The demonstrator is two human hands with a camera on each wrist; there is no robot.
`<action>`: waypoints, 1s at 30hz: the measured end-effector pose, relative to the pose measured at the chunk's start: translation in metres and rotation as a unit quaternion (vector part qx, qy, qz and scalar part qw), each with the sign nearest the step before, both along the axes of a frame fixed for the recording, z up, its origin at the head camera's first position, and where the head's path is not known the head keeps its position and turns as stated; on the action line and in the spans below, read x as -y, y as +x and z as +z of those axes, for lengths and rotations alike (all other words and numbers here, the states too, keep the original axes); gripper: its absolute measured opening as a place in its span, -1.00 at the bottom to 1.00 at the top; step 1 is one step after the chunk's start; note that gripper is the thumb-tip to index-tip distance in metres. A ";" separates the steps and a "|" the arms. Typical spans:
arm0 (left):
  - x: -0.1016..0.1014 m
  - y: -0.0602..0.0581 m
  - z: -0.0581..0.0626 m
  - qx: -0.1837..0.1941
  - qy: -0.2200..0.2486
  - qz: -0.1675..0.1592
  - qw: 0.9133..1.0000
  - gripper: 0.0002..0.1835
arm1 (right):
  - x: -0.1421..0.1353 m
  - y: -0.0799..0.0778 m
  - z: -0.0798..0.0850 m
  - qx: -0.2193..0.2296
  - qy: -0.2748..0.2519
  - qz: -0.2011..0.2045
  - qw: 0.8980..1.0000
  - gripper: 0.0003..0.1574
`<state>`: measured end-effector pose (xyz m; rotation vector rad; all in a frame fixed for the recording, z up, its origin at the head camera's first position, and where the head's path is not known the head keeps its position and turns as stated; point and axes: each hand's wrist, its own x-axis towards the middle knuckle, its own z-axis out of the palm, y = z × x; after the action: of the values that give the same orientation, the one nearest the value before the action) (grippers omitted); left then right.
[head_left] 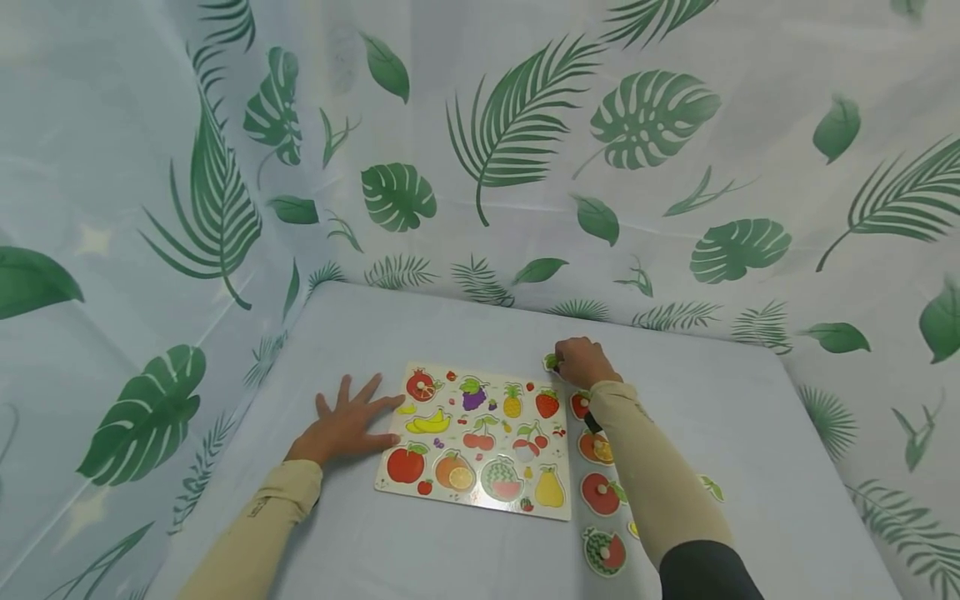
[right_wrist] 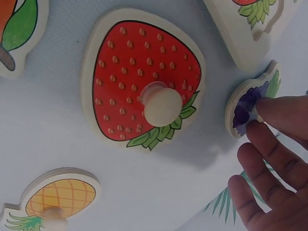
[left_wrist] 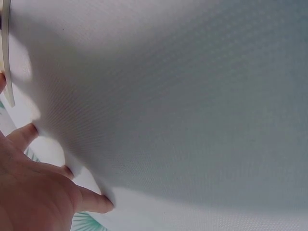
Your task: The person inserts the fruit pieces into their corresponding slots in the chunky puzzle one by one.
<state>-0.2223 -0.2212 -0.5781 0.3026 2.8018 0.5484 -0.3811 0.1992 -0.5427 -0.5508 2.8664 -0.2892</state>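
My right hand pinches the knob of a purple grape puzzle piece between thumb and index finger, just past the board's right far corner. The other fingers curve loosely in the right wrist view. A wooden fruit puzzle board, printed with fruit pictures, lies flat on the table. Beside its left edge my left hand is spread on the table, with thumb and index finger at that edge. A strawberry piece with a round wooden knob lies close to the right hand.
Right of the board, an orange piece, a red apple piece and a watermelon piece lie in a column. A pineapple piece shows in the right wrist view. The right forearm partly covers other pieces. Leaf-print curtains surround the white table.
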 end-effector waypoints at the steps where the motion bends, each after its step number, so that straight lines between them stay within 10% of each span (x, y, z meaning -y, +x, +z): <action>1: 0.000 0.000 -0.001 -0.001 0.000 -0.001 1.000 -0.16 | 0.000 0.000 0.000 -0.004 0.000 0.001 1.000 -0.87; 30: 0.000 -0.001 0.002 0.009 0.001 -0.007 1.000 -0.14 | 0.044 0.004 0.019 -0.059 -0.024 0.050 0.997 -0.80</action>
<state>-0.2230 -0.2208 -0.5762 0.3148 2.7798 0.5484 -0.3767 0.1549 -0.5239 -0.7406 2.9399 -0.3213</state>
